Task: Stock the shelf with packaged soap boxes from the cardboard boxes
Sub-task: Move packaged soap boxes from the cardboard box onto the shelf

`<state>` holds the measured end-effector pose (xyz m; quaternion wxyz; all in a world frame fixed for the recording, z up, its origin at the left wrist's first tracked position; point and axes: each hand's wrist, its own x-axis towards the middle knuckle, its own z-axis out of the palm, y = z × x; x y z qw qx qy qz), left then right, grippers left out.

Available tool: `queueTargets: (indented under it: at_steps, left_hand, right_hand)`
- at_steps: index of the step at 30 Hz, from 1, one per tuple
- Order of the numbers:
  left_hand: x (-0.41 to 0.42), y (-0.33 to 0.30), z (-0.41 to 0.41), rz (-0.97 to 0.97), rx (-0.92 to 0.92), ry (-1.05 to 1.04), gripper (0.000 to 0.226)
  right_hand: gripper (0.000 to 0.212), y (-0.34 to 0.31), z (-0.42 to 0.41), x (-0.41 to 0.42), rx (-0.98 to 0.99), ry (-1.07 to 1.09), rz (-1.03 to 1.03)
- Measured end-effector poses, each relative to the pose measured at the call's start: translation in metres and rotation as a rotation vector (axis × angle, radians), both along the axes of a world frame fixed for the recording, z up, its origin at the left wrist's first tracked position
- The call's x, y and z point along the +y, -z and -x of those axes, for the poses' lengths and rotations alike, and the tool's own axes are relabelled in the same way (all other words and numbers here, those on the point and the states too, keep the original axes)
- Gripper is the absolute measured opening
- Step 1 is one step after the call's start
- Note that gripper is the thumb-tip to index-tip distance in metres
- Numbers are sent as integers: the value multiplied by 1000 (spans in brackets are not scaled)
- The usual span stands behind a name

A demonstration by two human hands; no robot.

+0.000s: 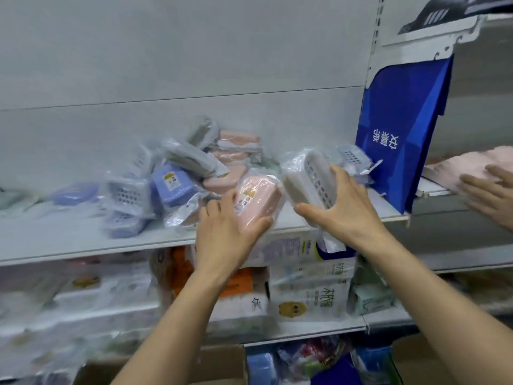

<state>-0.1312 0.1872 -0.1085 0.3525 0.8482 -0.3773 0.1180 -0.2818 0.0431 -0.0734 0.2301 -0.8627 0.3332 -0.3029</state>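
My left hand (224,232) grips a pink soap box (259,200) wrapped in clear plastic, at the front of the white shelf (69,240). My right hand (344,204) holds a white perforated soap box (308,182) in plastic, tilted on edge just right of the pink one. Behind them lies a loose pile of wrapped soap boxes (183,176) in blue, pink, grey and white. A cardboard box (222,365) shows at the bottom edge, between my forearms.
A blue paper bag (399,140) stands upright at the shelf's right end. Another person's hand (488,193) rests by pink goods on the neighbouring shelf. Packaged tissue packs (311,287) fill the shelf below. The left part of the shelf holds only a few boxes.
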Motion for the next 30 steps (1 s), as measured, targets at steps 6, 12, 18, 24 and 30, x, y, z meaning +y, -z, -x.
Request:
queueTargets:
  at_steps: [6, 12, 18, 24, 30]
  left_hand:
    - [186, 12, -20, 83, -33, -132, 87]
    - [368, 16, -50, 101, -70, -271, 84]
    - [518, 23, -82, 91, -43, -415, 84]
    - [622, 46, -138, 81, 17, -573, 84]
    - [704, 67, -214, 50, 37, -682, 82]
  right_hand:
    - [103, 10, -41, 162, -136, -188, -40]
    - [99, 28, -97, 320, -230, -340, -78]
    - [101, 43, -155, 445, -196, -461, -117]
    - [98, 60, -235, 541, -89, -561, -97]
    - [97, 83, -339, 620, -33, -626, -116]
